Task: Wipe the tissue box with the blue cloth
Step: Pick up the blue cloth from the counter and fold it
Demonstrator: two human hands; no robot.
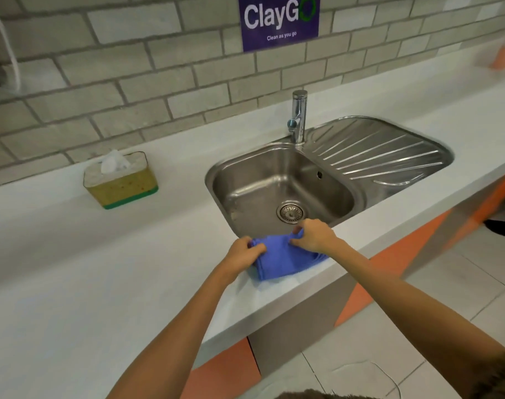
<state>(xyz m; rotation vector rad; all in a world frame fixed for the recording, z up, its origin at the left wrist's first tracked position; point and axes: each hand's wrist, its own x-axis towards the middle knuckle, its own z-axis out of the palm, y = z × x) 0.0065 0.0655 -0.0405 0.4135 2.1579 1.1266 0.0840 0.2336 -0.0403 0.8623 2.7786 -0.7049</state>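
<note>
The blue cloth point(283, 259) lies folded on the white counter's front edge, just in front of the sink. My left hand point(242, 251) pinches its left side and my right hand point(314, 234) grips its upper right corner. The tissue box point(121, 184), yellow-green with a green base and a white tissue sticking out of its top, stands far to the left near the brick wall, well apart from both hands.
A steel sink point(222, 174) with a drain and ribbed drainboard point(383, 151) sits behind the cloth, with a chrome tap point(298, 116) at its back. The white counter point(87, 283) stretches left. A purple sign point(280, 21) hangs on the wall. An orange object point(504, 56) stands far right.
</note>
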